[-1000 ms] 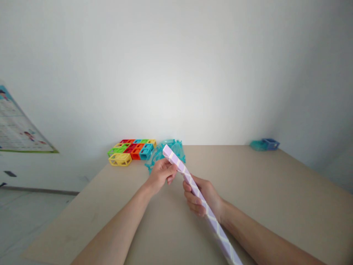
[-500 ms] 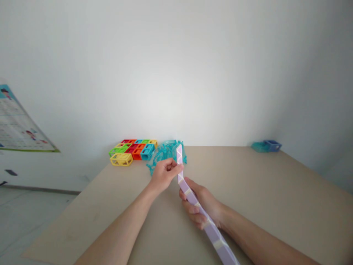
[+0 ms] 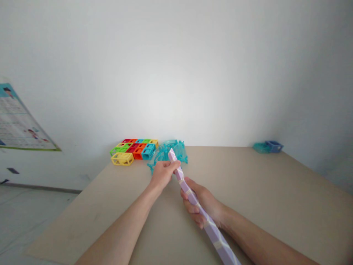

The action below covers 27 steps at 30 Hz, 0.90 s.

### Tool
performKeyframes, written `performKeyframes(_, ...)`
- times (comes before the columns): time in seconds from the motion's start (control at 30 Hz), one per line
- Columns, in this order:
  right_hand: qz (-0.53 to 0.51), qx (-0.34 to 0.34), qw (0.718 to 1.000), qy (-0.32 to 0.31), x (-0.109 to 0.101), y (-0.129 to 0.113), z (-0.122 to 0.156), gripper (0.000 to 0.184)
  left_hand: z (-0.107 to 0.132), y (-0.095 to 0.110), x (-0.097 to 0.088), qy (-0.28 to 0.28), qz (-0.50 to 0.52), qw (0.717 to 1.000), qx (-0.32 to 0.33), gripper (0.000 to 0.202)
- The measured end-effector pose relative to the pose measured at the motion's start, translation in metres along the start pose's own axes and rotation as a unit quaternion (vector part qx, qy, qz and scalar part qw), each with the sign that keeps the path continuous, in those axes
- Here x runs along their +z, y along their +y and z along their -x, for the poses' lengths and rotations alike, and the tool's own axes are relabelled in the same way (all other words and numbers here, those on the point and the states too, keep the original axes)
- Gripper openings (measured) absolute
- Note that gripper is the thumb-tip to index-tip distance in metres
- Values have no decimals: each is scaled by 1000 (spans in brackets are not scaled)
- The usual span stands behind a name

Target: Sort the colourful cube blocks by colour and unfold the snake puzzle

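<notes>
A long lilac snake puzzle [image 3: 193, 199] with pale seams and zigzag edges runs from the bottom edge up to the middle, above the table. My left hand [image 3: 162, 174] pinches its far end segments between thumb and fingers. Farther down, my right hand [image 3: 202, 200] is closed around the body, fingers curled underneath from the left. The far tip sticks out just beyond my left thumb. The near end runs out of the picture at the bottom. Behind my left hand lie turquoise see-through plastic pieces [image 3: 180, 149], partly covered by the hand and the puzzle.
Coloured open-frame cubes [image 3: 122, 159] stand in rows at the table's back left. At the back right sit a blue frame piece [image 3: 274, 146] and a turquoise piece [image 3: 261, 148]. The beige table [image 3: 248, 191] meets a white wall; a poster [image 3: 22, 117] hangs at left.
The far end of the snake puzzle has turned and tipped left in my left hand, now more in line with the body. My right hand keeps its hold almost unmoved.
</notes>
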State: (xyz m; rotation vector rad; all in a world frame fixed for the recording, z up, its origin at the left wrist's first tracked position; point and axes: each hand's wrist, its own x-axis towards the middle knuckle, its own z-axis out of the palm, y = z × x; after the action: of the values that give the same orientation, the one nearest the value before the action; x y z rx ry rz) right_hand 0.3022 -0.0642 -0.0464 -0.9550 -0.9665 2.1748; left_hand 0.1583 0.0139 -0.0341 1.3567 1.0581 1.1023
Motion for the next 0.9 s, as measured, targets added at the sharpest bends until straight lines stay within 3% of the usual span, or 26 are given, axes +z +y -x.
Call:
performKeyframes(0.1,8,-13,1000,15,0,1,-1,51,3,5,3,40,11,998,-44,46)
performKeyframes(0.3,-4,-51,998,25,-1,2,-2,49,3,6,3,29,34,998,-49,49)
performKeyframes(0.37,-34,-52,998,7,-2,0,-1,50,4,4,3,-7,39,999,-26,51)
performKeyframes(0.5,-107,-52,991,-55,-4,-6,5,53,9,2,4,-167,67,984,4,41)
performKeyframes(0.57,-116,-55,989,-67,-5,-8,7,53,10,3,6,-200,92,975,9,35)
performKeyframes(0.63,-107,-55,991,-65,-4,-8,8,51,8,4,6,-159,132,978,19,34)
performKeyframes(0.8,-64,-51,995,-59,0,-1,6,41,-5,8,-4,49,251,965,56,40)
performKeyframes(0.9,-60,-58,995,-60,0,0,7,39,-6,10,-6,68,271,959,47,38)
